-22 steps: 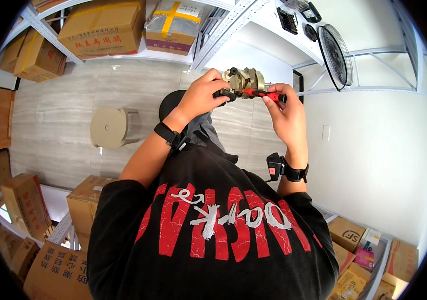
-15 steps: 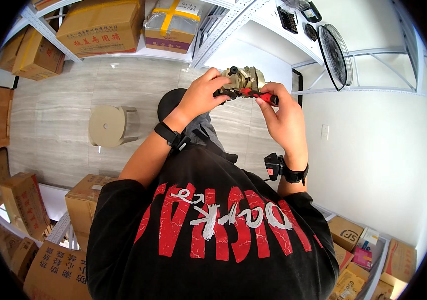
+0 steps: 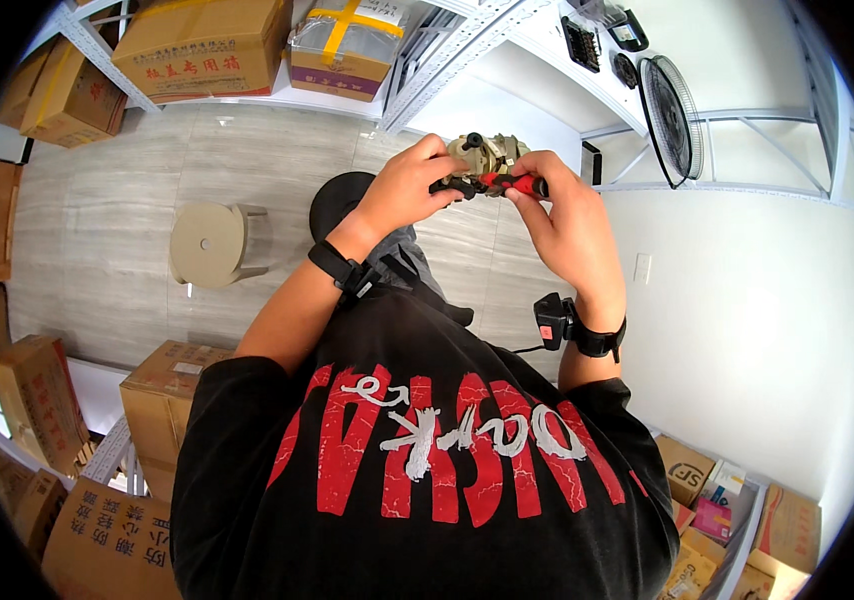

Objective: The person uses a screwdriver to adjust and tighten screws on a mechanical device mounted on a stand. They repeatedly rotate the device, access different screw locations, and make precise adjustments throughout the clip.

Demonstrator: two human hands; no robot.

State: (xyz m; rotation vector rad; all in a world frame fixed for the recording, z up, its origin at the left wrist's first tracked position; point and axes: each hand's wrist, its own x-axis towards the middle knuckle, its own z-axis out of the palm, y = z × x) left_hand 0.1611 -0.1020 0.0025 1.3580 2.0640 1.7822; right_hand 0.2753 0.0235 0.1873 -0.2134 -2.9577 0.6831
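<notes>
I hold a small beige and grey metal part up in front of me. My left hand is closed around its left side and underside. My right hand grips a tool with a red and black handle, which lies across the bottom of the part. The tool's tip is hidden behind my left fingers. Both wrists carry black straps, and the right one has a small black device with a cable. My black shirt with red lettering fills the lower part of the view.
A round beige stool and a black round seat stand on the grey floor. Cardboard boxes sit on white metal shelving ahead; more boxes lie at lower left and lower right. A fan hangs on the white wall.
My hands have stayed together on the part and tool, with the tool handle shifting slightly between my fingers. The view has drifted a little.
</notes>
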